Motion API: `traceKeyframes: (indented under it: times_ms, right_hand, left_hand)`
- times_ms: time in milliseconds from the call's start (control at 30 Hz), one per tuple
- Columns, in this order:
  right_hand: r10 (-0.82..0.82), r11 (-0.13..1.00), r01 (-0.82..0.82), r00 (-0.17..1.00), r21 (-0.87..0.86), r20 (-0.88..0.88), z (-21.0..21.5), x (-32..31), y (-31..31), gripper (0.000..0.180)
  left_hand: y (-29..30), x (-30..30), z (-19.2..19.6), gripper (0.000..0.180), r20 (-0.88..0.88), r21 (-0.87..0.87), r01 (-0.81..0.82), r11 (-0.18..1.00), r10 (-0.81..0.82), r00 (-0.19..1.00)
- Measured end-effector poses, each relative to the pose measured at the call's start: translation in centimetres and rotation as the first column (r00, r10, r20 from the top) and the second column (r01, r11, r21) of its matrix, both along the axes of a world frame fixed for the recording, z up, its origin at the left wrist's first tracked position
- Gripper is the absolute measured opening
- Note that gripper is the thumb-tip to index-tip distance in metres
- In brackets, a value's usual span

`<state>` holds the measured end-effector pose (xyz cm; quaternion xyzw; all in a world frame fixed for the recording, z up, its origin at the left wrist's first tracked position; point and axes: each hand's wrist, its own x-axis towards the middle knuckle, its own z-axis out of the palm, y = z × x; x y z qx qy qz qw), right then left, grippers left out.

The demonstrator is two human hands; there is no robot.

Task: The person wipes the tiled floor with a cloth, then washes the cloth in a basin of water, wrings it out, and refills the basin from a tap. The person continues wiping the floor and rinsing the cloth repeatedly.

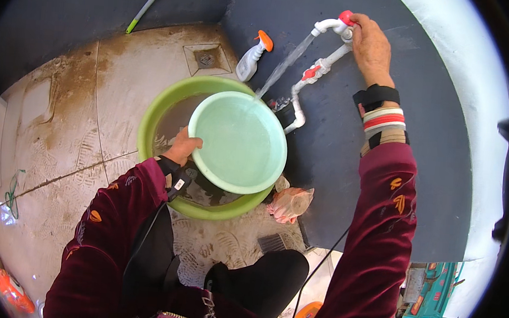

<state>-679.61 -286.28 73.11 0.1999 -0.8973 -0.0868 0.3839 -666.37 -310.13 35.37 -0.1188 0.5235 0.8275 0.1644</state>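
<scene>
Fingers of left hand (182, 147) grasp pale green basin (238, 143) rim, tilted over larger green tub (150, 121) | right hand (370, 44) fingers clenched on tap handle (344, 18) | water stream (282, 67) hits basin's far edge | open floor (78, 121) to left

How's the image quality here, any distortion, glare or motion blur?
Head view: strong fisheye bending, with a black rim at the corners; daylight is even, the dark wall absorbs light; slight sheen on the pale green basin; the water stream is streaked by motion; both hands look sharp.
</scene>
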Motion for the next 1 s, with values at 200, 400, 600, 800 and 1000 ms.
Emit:
traceKeyframes:
  times_ms: [200, 400, 600, 800, 1000]
  right_hand:
    - [-0.236, 0.964, 0.251, 0.959, -0.086, 0.157, 0.4, -0.4, -3.0, 0.025]
    - [0.18, 0.976, -0.118, 0.911, -0.183, 0.37, 2.3, -0.7, 1.2, 0.048]
    - [0.334, 0.844, -0.434, 0.885, 0.314, 0.324, 3.8, -4.1, 3.1, 0.053]
    - [0.186, 0.86, -0.338, 0.906, 0.382, 0.381, 5.2, -3.0, -0.1, 0.031]
    - [0.024, 0.933, -0.118, 0.963, 0.34, 0.269, 4.6, -2.4, -2.7, 0.03]
  left_hand:
    - [0.1, 0.1, 1.0, 0.055, 0.025, 0.015, 0.0, 1.0, 0.0, 1.0]
    - [-0.2, 0.3, 1.2, 0.056, 0.019, 0.052, 0.012, 0.999, -0.013, 1.0]
    - [-0.4, -0.2, -0.9, 0.056, -0.185, 0.148, 0.052, 0.988, -0.024, 0.983]
    - [-0.7, -0.3, -0.7, 0.052, -0.046, 0.052, 0.072, 0.996, -0.069, 0.997]
    - [-0.8, -0.4, 0.4, 0.051, 0.008, 0.022, 0.079, 0.997, -0.079, 0.997]
